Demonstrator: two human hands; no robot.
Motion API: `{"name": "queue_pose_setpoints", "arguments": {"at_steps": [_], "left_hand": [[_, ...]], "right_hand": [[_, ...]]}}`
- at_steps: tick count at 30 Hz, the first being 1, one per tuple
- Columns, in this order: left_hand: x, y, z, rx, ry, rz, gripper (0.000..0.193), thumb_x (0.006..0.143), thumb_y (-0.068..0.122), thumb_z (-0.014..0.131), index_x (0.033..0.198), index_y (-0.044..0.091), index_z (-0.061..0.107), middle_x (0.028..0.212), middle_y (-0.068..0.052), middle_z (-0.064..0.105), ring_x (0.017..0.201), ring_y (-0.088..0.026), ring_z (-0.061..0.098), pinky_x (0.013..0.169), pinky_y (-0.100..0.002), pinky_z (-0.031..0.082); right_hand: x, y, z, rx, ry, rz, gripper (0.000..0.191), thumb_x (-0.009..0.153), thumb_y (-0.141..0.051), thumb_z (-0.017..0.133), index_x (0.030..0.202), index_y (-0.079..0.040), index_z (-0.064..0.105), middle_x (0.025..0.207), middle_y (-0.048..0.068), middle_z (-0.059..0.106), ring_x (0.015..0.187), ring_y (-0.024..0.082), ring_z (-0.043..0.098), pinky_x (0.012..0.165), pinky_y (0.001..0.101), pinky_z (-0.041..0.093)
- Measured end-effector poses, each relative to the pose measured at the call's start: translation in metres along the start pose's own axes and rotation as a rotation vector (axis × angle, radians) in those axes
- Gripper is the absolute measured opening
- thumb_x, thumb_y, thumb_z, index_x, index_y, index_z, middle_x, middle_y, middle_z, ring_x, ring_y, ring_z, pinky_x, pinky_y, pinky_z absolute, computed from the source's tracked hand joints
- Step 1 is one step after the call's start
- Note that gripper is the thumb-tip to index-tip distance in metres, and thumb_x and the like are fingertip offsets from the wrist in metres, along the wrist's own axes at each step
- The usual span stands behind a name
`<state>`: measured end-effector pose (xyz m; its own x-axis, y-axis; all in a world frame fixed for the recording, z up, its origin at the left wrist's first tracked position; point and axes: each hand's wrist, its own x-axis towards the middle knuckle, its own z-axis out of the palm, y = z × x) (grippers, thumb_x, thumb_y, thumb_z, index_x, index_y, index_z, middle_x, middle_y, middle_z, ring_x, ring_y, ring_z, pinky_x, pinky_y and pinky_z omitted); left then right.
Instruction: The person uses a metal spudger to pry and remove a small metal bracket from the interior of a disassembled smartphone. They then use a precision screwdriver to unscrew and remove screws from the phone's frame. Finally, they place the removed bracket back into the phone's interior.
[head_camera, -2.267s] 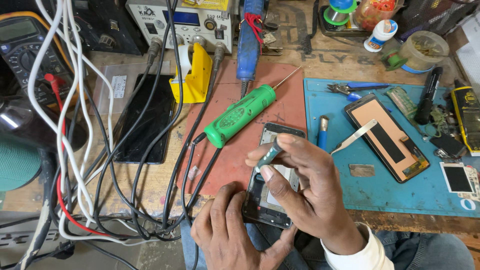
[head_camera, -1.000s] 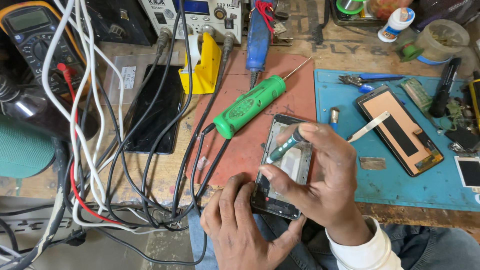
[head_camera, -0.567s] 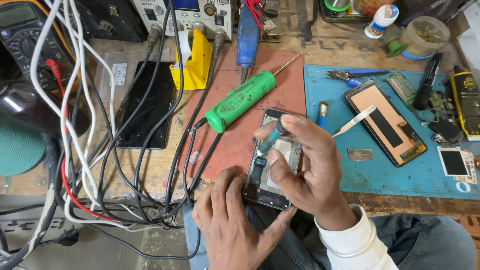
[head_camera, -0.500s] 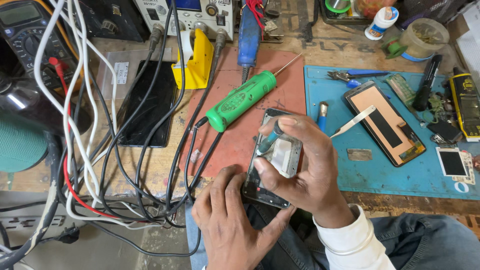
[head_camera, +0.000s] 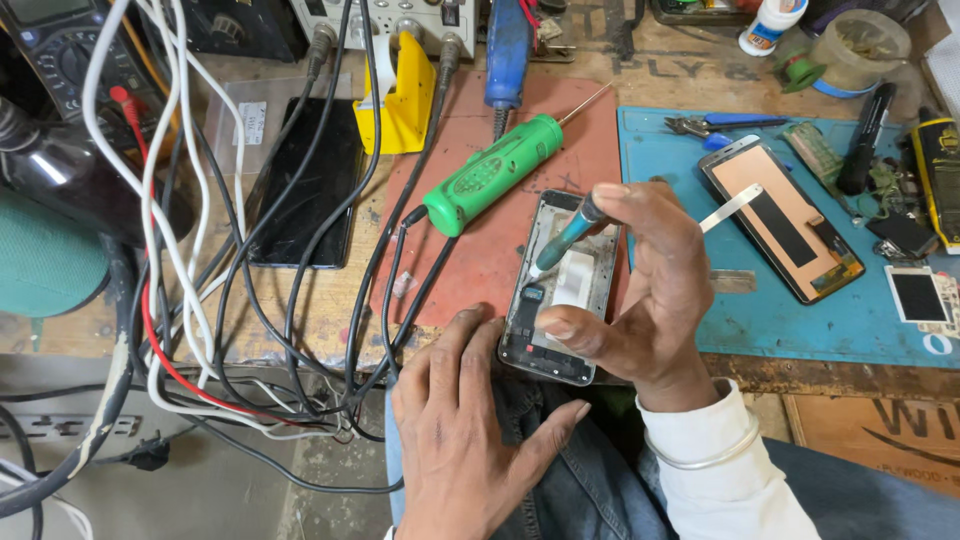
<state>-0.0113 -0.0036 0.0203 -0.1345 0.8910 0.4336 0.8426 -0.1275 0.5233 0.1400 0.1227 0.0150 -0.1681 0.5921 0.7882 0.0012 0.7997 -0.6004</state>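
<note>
Teal screwdriver (head_camera: 565, 238) in right hand (head_camera: 640, 300), left hand (head_camera: 465, 420) steadying opened phone (head_camera: 560, 290)

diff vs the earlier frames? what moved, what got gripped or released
Right hand has tilted the small screwdriver down, tip now inside the opened phone frame. Nothing taken or released. Left hand still steadies the frame's lower edge; green driver and detached screen unmoved.

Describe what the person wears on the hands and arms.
Both hands are bare, with no gloves or rings visible. The right hand comes out of a white long sleeve with a thin silver bangle over the cuff. The left hand shows no sleeve in view.
</note>
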Motion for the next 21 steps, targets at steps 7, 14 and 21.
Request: {"name": "queue_pose_setpoints", "arguments": {"at_steps": [7,14,21], "left_hand": [[0.003,0.001,-0.007,-0.040,0.007,0.012,0.080,0.076,0.049,0.084,0.133,0.001,0.056,0.141,-0.014,0.054,0.124,-0.038,0.048,0.104,-0.050,0.037],[0.002,0.002,-0.015,-0.042,-0.015,0.052,0.075,0.079,0.043,0.082,0.135,0.001,0.055,0.141,-0.013,0.054,0.123,-0.036,0.050,0.102,-0.048,0.037],[0.002,-0.005,-0.010,-0.067,0.001,0.070,0.073,0.079,0.039,0.083,0.136,0.001,0.055,0.142,-0.013,0.055,0.124,-0.035,0.050,0.103,-0.048,0.038]], "right_hand": [[0.008,-0.003,0.003,0.080,0.048,0.043,0.094,0.081,-0.075,0.076,0.138,-0.003,0.053,0.130,0.007,0.057,0.109,0.016,0.059,0.100,0.0306,0.051],[0.014,-0.003,0.001,-0.036,0.083,0.021,0.105,0.079,-0.090,0.057,0.135,-0.001,0.059,0.112,0.006,0.062,0.092,0.015,0.064,0.081,0.0294,0.056],[0.012,-0.001,0.001,-0.066,0.105,-0.032,0.106,0.081,-0.093,0.053,0.131,0.000,0.056,0.113,0.007,0.060,0.089,0.015,0.064,0.077,0.0273,0.056]]}}
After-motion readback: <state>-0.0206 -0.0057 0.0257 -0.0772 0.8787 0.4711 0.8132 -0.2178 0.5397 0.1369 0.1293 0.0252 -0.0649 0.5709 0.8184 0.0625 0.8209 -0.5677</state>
